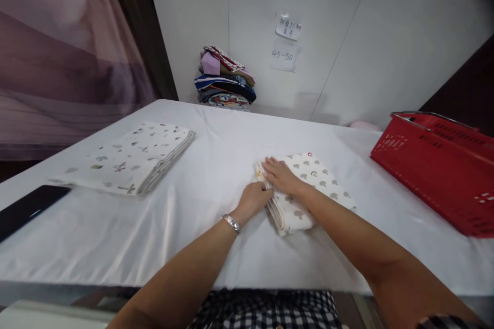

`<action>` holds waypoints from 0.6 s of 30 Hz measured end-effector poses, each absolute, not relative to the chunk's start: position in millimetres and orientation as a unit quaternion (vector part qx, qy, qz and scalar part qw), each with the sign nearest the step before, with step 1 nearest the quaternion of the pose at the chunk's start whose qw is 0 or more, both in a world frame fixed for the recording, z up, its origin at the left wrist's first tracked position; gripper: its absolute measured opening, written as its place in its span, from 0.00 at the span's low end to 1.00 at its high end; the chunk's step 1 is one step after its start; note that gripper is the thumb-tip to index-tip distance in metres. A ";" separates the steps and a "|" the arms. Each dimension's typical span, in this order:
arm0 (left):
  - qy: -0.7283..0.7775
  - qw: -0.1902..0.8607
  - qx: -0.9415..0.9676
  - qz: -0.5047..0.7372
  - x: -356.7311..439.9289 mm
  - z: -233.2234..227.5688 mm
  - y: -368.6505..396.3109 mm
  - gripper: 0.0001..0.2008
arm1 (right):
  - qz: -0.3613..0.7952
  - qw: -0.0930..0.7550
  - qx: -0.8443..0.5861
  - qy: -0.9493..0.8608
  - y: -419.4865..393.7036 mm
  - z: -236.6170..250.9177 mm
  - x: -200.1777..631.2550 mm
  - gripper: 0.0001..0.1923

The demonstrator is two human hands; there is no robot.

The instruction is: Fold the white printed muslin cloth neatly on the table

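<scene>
A folded white cloth [322, 177] with grey mushroom-like prints and a few red and yellow ones lies on the table, its layered fold facing left. My left hand [254, 199], with a silver bracelet at the wrist, has its fingers curled closed at that layered edge. Flat on top of the cloth near its far left corner, my right hand [282, 177] rests with fingers stretched out. Farther left lies another folded white cloth [135, 157] with small grey and dark prints, touched by neither hand.
A red plastic basket [432, 169] with a metal handle stands at the right. At the left edge is a black phone-like slab [33, 208]. Beyond the white-covered table [216, 149], a stack of folded fabrics [226, 82] sits by the wall, near paper notes [285, 56].
</scene>
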State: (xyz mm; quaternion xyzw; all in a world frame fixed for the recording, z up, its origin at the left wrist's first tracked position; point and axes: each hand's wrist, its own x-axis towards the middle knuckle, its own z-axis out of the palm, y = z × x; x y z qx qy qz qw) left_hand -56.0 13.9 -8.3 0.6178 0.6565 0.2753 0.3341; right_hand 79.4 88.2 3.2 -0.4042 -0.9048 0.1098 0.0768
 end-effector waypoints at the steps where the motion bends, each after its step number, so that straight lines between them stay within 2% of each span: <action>1: 0.657 0.329 0.620 0.275 -56.6 -9.1 15.0 0.12 | 0.102 0.068 -0.403 -0.907 90.3 2.9 77.0 0.27; 5: 0.656 0.330 0.624 0.268 -58.7 -12.3 19.5 0.13 | 0.100 0.059 -0.394 -0.912 93.3 2.8 70.5 0.26; 10: 0.659 0.339 0.617 0.264 -61.0 -14.9 23.5 0.12 | 0.121 0.103 -0.424 -0.892 82.5 13.6 83.7 0.26; 16: 0.657 0.347 0.615 0.264 -61.6 -13.0 21.8 0.12 | 0.070 0.126 -0.579 -0.802 84.0 24.9 168.2 0.28; 18: 0.658 0.347 0.615 0.261 -60.2 -11.1 20.1 0.13 | 0.085 0.129 -0.644 -0.749 87.7 24.1 202.9 0.29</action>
